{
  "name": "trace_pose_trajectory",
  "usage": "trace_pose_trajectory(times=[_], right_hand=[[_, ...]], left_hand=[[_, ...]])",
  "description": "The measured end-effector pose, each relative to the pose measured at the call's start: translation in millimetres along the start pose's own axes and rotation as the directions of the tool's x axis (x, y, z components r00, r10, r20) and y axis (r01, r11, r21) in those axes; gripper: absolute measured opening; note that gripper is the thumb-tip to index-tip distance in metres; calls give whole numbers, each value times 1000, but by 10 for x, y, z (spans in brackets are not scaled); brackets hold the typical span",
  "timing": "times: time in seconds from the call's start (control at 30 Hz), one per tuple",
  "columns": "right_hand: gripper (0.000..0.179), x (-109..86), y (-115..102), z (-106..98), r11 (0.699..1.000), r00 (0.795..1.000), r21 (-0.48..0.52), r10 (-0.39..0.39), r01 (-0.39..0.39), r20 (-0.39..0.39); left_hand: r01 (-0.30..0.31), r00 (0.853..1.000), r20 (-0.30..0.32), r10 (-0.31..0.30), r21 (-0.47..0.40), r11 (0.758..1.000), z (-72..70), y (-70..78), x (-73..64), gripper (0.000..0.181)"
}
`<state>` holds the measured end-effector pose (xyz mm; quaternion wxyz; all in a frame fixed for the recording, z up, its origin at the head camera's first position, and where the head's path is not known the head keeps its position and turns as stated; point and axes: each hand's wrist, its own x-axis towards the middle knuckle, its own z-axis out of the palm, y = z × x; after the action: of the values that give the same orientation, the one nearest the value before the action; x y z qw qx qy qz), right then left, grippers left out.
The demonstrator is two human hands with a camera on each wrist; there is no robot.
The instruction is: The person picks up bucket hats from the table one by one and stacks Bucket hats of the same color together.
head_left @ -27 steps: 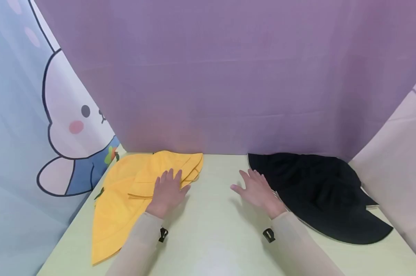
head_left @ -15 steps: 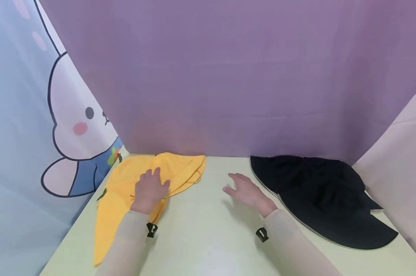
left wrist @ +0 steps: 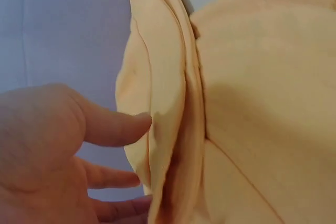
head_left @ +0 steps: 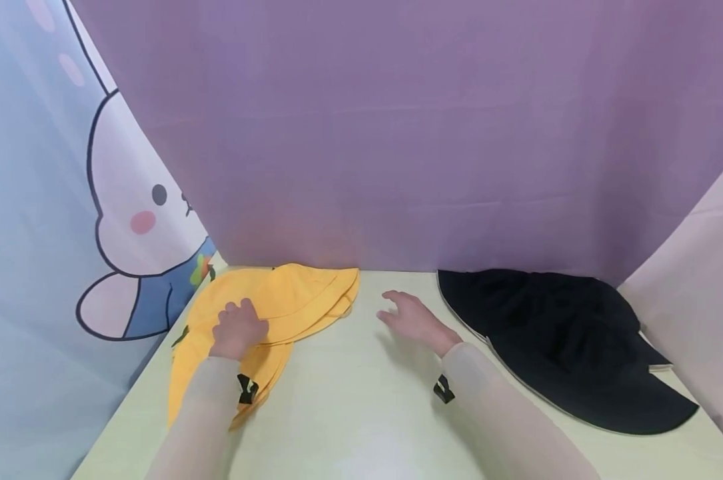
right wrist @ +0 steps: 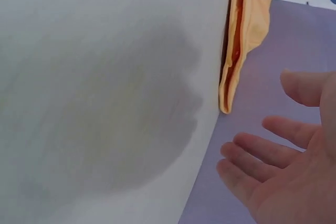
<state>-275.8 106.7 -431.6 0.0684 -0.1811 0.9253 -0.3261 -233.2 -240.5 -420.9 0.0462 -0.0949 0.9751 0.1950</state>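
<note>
Two yellow bucket hats overlap on the left of the table: the upper hat [head_left: 301,293] lies at the back, and the front one [head_left: 268,370] shows beneath my left arm. Over the place where they meet is my left hand [head_left: 239,330], fingers slightly bent. In the left wrist view, its thumb and fingers are spread beside the folded yellow brim [left wrist: 163,66], with nothing gripped. My right hand [head_left: 415,322] hovers above the table between the yellow and black hats, fingers loose and holding nothing. Dark folded hats [head_left: 553,340] lie to its right.
The pale table [head_left: 361,407] runs back to a purple curtain [head_left: 397,133]. On the left hangs a blue cloth [head_left: 31,253] with a cartoon rabbit [head_left: 139,167]; a pale cloth [head_left: 697,287] closes the right side. Small green leaf-like trims [head_left: 180,336] stick out from the yellow hats.
My left hand has moved left and slightly toward me over the yellow hats, its fingers bending more. My right hand has drifted left, away from the black hats.
</note>
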Motion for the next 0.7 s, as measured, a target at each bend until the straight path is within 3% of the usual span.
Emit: trace_pose_trajectory(times=[0.2, 0.37, 0.53, 0.7], right_hand=[[52, 101, -76, 15, 1000, 1000, 8, -5, 5, -1], [49, 196, -184, 85, 1000, 999, -1, -22, 22, 37], [48, 315, -228, 118, 998, 997, -61, -9, 14, 80], [50, 426, -200, 135, 992, 996, -130, 12, -1, 87]], left_hand=[[-4, 996, 89, 13, -92, 996, 29, -100, 32, 56], [7, 994, 106, 10, -160, 987, 16, -130, 21, 57], [-33, 991, 124, 54, -163, 986, -53, -98, 42, 68], [-73, 981, 165, 103, -181, 981, -27, -96, 115, 71]])
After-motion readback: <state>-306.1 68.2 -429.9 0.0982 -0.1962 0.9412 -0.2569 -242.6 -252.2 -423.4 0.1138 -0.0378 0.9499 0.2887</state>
